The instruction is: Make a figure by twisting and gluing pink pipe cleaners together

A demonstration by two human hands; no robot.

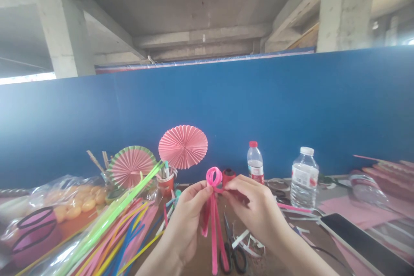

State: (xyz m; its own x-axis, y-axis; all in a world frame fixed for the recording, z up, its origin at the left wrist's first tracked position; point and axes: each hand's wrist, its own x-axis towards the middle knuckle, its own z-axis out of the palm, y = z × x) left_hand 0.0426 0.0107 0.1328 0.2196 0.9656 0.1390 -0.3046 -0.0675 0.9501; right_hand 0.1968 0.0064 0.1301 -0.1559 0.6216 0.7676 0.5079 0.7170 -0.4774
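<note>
Between my two hands is a fuzzy pink pipe cleaner (214, 228), bent into a round loop at the top, with long ends hanging straight down. My left hand (190, 211) pinches it just under the loop, thumb against fingers. On the other side, my right hand (255, 205) grips a short pink piece that sticks out beside the loop, its fingertips pressed together. Black-handled scissors (239, 260) lie on the table beneath, partly behind the hanging ends. A red spool-like item (228, 174) stands just behind my hands.
Colourful pipe cleaners (129, 237) and a green bundle (119, 207) lie at left. Pink pleated paper rosettes (183, 146) stand behind. Two bottles, one red-capped (255, 164) and one white-capped (304, 179), stand at right, near a phone (362, 243) and pink paper (352, 208). A blue partition (258, 103) rises behind.
</note>
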